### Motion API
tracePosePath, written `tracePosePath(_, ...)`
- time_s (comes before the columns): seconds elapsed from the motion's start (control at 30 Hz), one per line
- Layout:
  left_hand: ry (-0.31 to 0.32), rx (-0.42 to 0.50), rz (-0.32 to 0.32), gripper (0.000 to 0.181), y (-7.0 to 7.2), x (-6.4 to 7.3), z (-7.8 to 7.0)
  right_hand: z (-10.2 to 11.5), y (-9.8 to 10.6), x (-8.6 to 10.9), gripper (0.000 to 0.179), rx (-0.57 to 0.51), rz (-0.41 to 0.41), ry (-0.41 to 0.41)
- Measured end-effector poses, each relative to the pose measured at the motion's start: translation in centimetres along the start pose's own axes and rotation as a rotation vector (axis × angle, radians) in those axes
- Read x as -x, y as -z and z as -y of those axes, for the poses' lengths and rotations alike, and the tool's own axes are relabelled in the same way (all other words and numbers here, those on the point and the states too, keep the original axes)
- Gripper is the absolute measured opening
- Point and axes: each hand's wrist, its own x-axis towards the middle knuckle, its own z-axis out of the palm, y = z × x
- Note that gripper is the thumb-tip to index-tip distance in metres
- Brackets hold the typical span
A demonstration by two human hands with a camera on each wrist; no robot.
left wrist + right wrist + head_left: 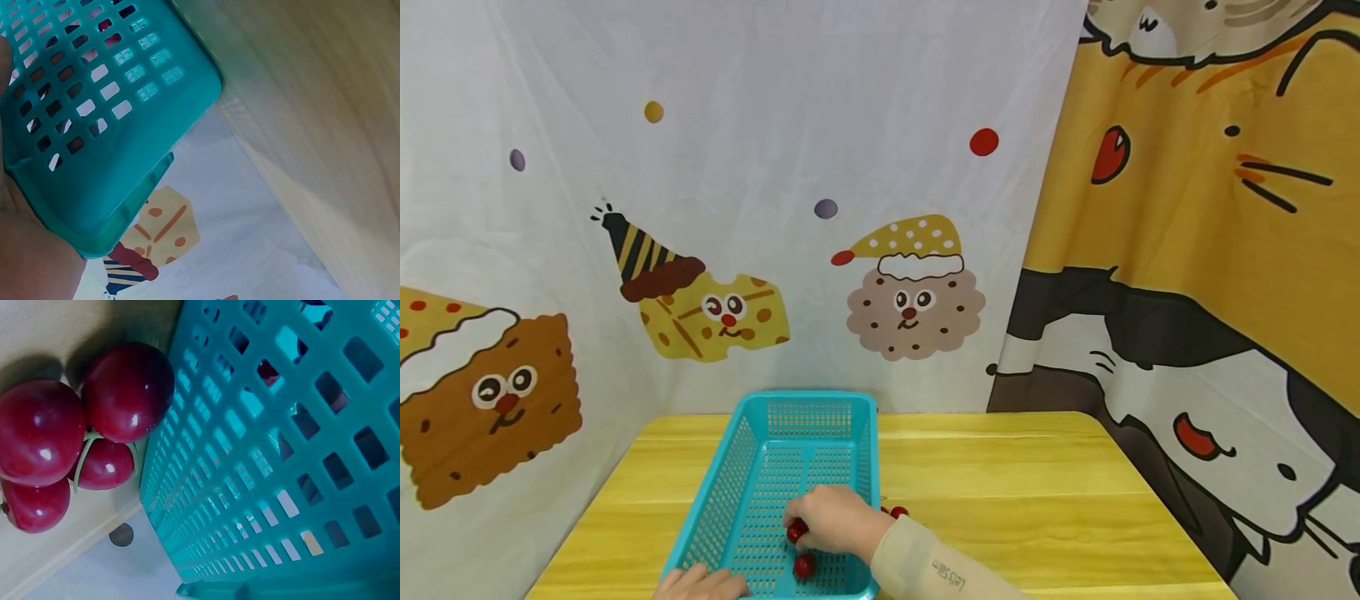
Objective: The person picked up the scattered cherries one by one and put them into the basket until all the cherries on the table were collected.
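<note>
Red cherry (797, 531), round, no long axis to align: pinched between the curled fingers and thumb of the right hand (837, 518), inside the blue basket (810, 397). 1 loose cherry (805, 567) at 6 o'clock, just beside. Basket's long axis: roughly 12 to 6. Left hand (702, 583) grips its rim at 8 o'clock. Outside, at 3 o'clock: 4 cherries (47, 431) on the table (1037, 483), right hand nearer.

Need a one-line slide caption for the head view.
Right hand holding a cherry inside the basket the left hand grips.
</note>
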Motion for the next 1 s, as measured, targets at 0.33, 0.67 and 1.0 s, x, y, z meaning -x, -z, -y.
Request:
tracePosePath(0.33, -0.011, -0.021, -0.042, 0.032, -0.5, 0.1, 0.1, 0.3, 0.0, 0.2, 0.028, 0.085, 0.002, 0.028)
tracePosePath(0.67, 0.014, -0.047, -0.056, 0.038, -0.8, 0.3, -0.3, 0.2, -0.1, 0.1, 0.033, 0.064, 0.018, 0.012)
tracePosePath(1.0, -0.008, -0.05, -0.073, 0.041, -1.0, 0.4, 0.0, 0.0, 0.0, 0.0, 0.036, 0.008, 0.0, -0.008)
